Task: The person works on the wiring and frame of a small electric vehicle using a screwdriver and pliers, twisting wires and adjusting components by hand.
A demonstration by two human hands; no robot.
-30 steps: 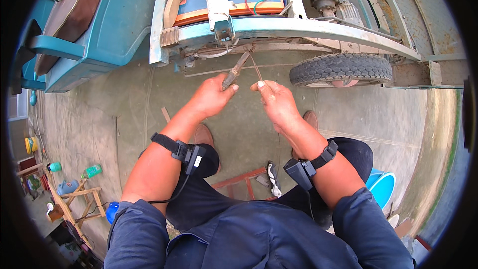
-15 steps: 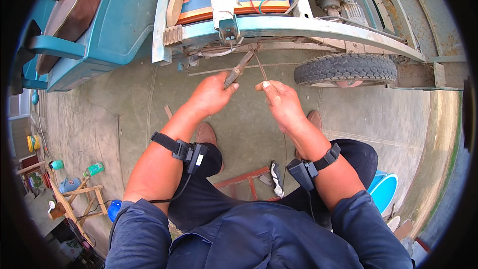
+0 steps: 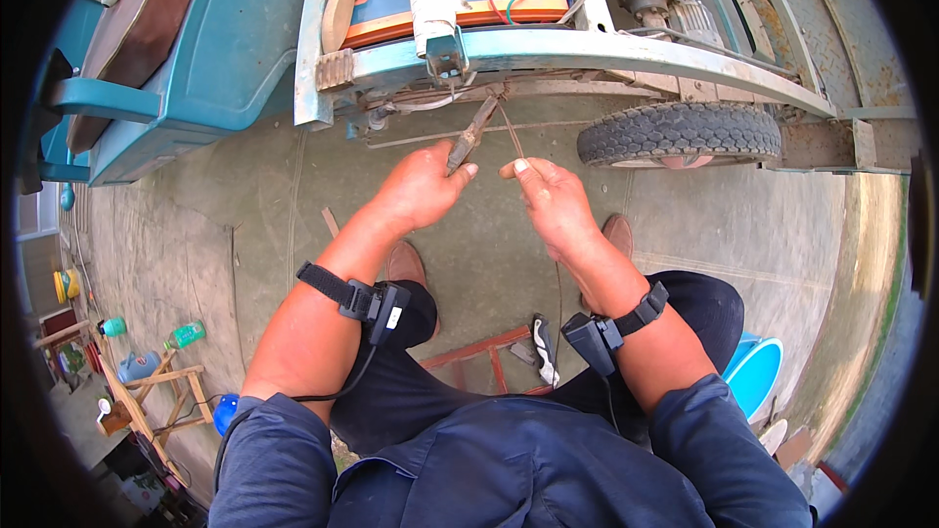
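My left hand [image 3: 419, 186] is closed around the handles of a pair of worn pliers [image 3: 473, 133], whose jaws point up toward the underside of the vehicle frame [image 3: 548, 47]. Between the thumb and fingers of my right hand [image 3: 559, 203] a thin brown wire [image 3: 513, 133] is pinched. It runs up from my fingertips to the pliers' tip just below the frame rail, and a thin strand also hangs below my right hand. Whether the jaws grip the wire is too small to tell.
Blue and orange batteries [image 3: 479, 0] sit inside the frame. A tyre [image 3: 680, 134] stands at the right, a blue body panel [image 3: 210, 68] at the left. Between my feet lie a red metal frame [image 3: 497, 370] and a black-and-white tool [image 3: 544, 350]. A blue basin [image 3: 755, 372] is beside my right leg.
The pliers and my left hand have shifted very slightly, with the handles turned a little. My right hand keeps its pinch on the wire, almost unmoved.
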